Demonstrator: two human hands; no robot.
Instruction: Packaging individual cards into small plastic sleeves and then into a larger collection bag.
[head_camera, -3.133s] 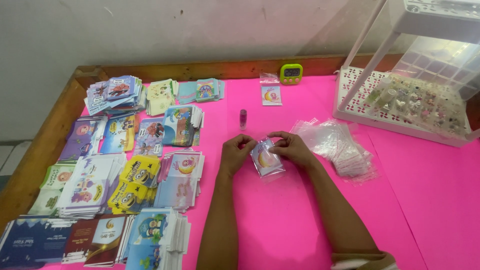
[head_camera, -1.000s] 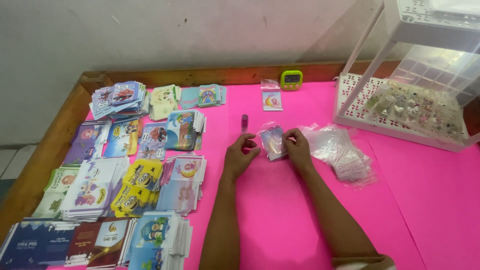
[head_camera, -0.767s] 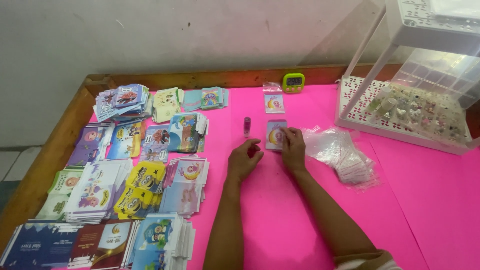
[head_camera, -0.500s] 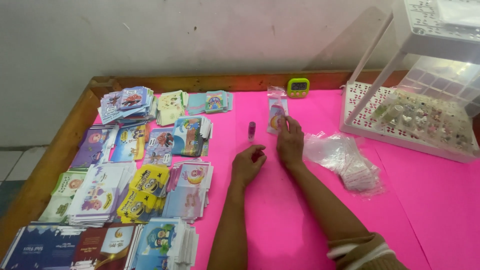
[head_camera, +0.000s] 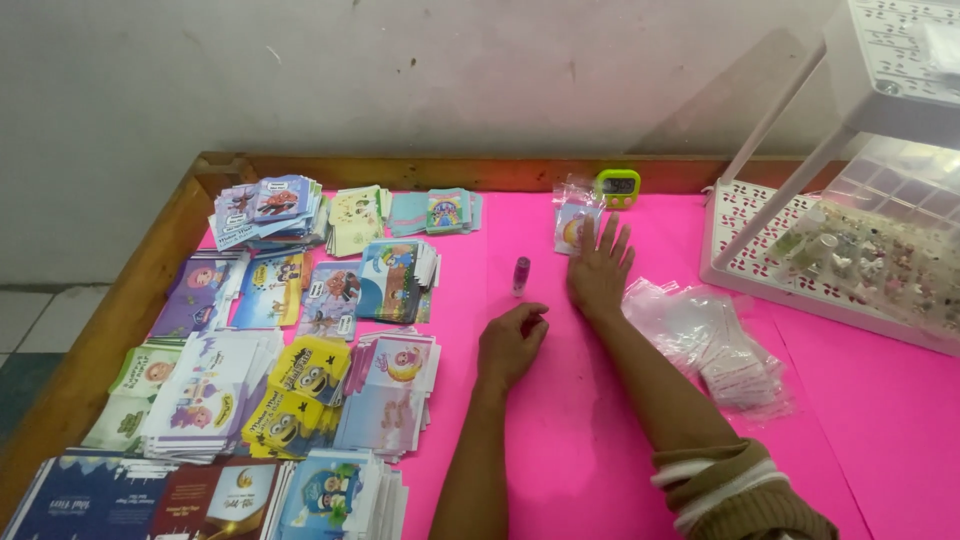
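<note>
Two bare hands at work on the pink counter (head_camera: 560, 440), all placed here against the small purple bottle (head_camera: 521, 275) standing upright near the middle. Right hand (head_camera: 598, 272) just right of the bottle, fingers spread flat, fingertips pressing a small clear-bagged sticker packet (head_camera: 573, 222) that lies beyond and right of the bottle; grip open, nothing pinched. Left hand (head_camera: 510, 343) just nearer than the bottle, fingers curled loosely inward, apparently empty, apart from the bottle. Best done, by judgement: packet slid with even, flat pressure so the bag stays smooth, squared up beside the second bagged packet (head_camera: 576, 190) touching its far edge, without nudging the green timer (head_camera: 617, 187) just beyond. Counted: one bottle, one timer, two bagged packets beyond the bottle, one loose heap of empty clear bags (head_camera: 712, 340) right of the bottle, one white perforated basket (head_camera: 745, 262) further right with small items too many and too blurred to count, and left of the bottle roughly fifteen stacks of colourful booklets (head_camera: 300, 300), exact number hard to tell where piles overlap.
</note>
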